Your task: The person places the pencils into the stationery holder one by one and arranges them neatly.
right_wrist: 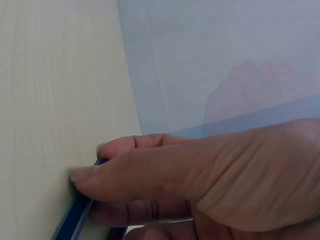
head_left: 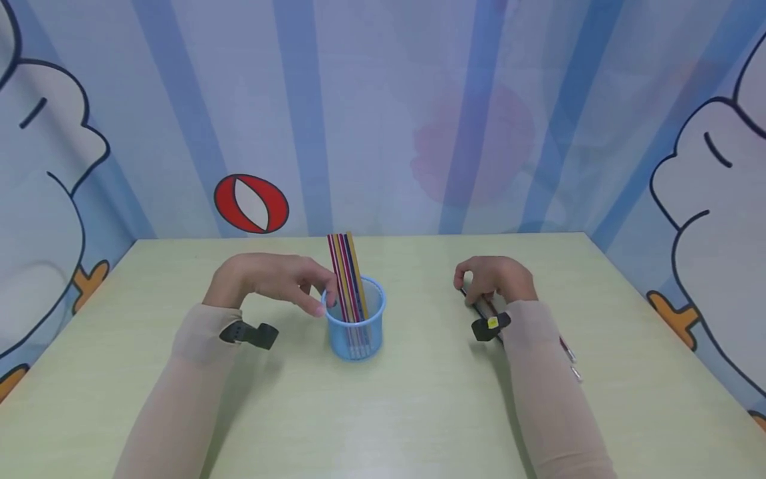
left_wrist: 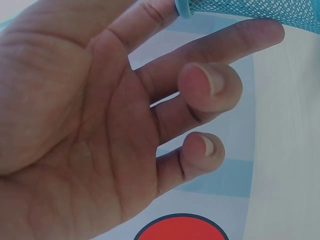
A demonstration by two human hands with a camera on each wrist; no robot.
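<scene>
A light-blue mesh pencil cup [head_left: 357, 339] stands upright on the table, holding several pencils [head_left: 347, 279] in red, yellow and dark blue. At its left rim, my left hand [head_left: 278, 279] grips the edge between thumb and finger. In the left wrist view one finger reaches the cup's rim [left_wrist: 184, 9], its tip hidden, and the other fingers are loosely curled below. To the right, my right hand [head_left: 493, 278] pinches a dark blue pencil [right_wrist: 75, 220] low over the table. More pencils [head_left: 567, 349] lie under that wrist, mostly hidden by the sleeve.
The pale wooden table [head_left: 419, 412] ends at a blue striped cloth backdrop [head_left: 383, 133] with a printed red-and-white ball shape. Printed cartoon figures [head_left: 724, 233] cover the side panels. A silvery pencil end [head_left: 576, 374] shows beside the right forearm.
</scene>
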